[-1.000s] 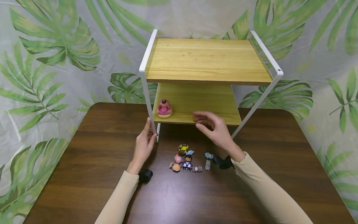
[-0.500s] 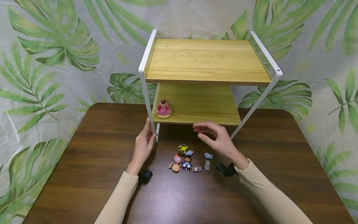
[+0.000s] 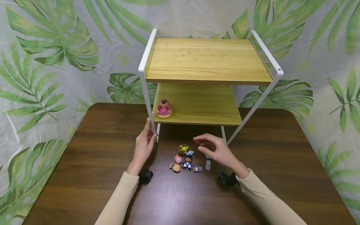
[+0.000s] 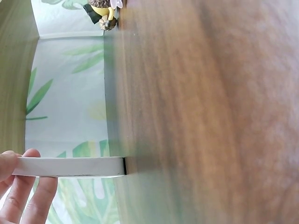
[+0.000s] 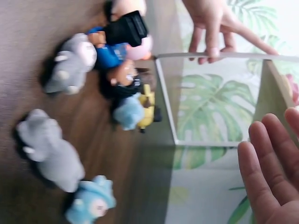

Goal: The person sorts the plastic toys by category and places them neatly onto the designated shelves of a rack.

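Lowered the right hand (image 3: 217, 151) from in front of the lower board (image 3: 199, 107) of the shelf unit (image 3: 208, 59) to below that board's front edge, right of centre in the frame, partly covering the blue toy (image 3: 207, 157) from the head view. Held nothing in those slightly bowed fingers, thumb spread away from them, clear of the toys. Kept the left hand (image 3: 142, 147) in place, left of centre, grasping the white leg (image 4: 74, 167) between thumb and fingers.

Saw the blue toy on the brown tabletop (image 3: 98, 156), in the lower middle of the frame, with a grey toy (image 3: 208, 165) just below it. Found a loose cluster farther left: a second grey toy (image 3: 197, 169), a figure in blue (image 3: 187, 163), a tan figure (image 3: 175, 168), a pink toy (image 3: 178, 159), a yellow-topped figure (image 3: 184, 148) and a light-blue toy (image 3: 190, 152). Noticed a pink bear (image 3: 164, 109) upright at the lower board's left end, before a leaf-patterned backdrop (image 3: 50, 87).
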Motion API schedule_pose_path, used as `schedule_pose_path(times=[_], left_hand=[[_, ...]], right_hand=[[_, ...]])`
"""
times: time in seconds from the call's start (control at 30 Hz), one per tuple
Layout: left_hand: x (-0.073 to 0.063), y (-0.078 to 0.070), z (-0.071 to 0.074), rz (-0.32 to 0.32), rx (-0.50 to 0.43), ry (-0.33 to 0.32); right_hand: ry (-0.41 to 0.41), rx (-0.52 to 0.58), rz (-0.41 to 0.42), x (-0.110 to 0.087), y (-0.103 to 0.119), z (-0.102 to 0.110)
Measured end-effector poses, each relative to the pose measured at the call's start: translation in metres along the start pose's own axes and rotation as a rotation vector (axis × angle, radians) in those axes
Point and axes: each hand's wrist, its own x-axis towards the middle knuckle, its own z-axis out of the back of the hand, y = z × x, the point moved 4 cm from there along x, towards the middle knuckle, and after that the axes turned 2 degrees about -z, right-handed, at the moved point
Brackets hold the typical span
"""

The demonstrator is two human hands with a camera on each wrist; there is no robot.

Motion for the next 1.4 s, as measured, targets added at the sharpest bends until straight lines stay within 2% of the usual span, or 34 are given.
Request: schedule_pose_path(times=[0.43,0.67,0.77,1.03,1.4], left_hand=[[-0.001,0.000,0.000,-0.005,0.002,-0.002],[-0.001,0.000,-0.001,-0.007,0.005,-0.001],[-0.001,0.000,-0.001,-0.004,0.009,-0.001],[-0.001,0.000,-0.001,-0.003,0.009,0.000],[0.000,-0.003,0.000,-0.013,0.005,-0.017]], right_hand=[[0.103,-0.008,-0.107,-0.014,-0.020,-0.021],[0.144,-0.035,-0.142,-0.025,-0.058,-0.036],[0.162,-0.054,-0.139,-0.028,-0.067,-0.040],[0.173,-0.097,-0.139,-0.029,-0.073,-0.047],[0.165,-0.219,-0.129,-0.027,-0.071,-0.057]])
